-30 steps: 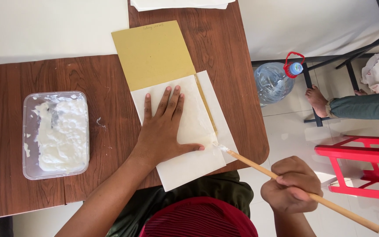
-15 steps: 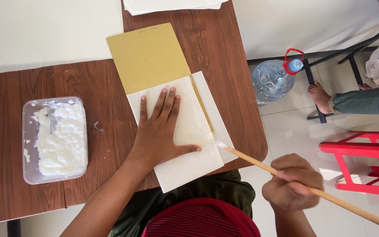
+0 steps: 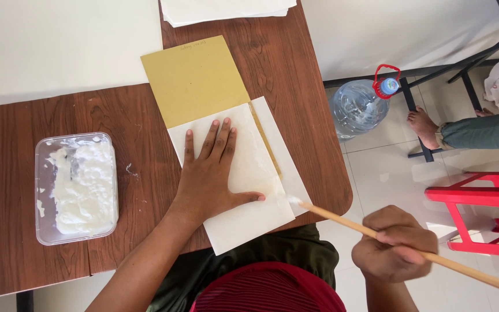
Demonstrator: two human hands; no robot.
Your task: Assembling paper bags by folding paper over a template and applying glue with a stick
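Paper, pale cream, flat on the brown wooden table, overlapping the lower half of a mustard-yellow board and reaching the table's near edge. Left hand pressed palm-down on the left part of the paper, fingers spread and pointing away toward the yellow board, thumb stretched right across the sheet; open and flat, gripping nothing. Right hand off the table's near-right corner, right of the paper, curled into a fist around a long wooden stick. Stick slanted up-left, white-smeared tip touching the paper's right edge just beyond the thumb; other end running past the fist toward the lower right. Second, narrower strip of pale sheet showing under the paper's right side. Clear plastic tub of white paste well to the left of the paper, on the same table. Stack of white sheets beyond the yellow board at the far edge. Large water bottle on the tiled floor right of the paper, red plastic stool farther right, another person's bare foot between bottle and stool.
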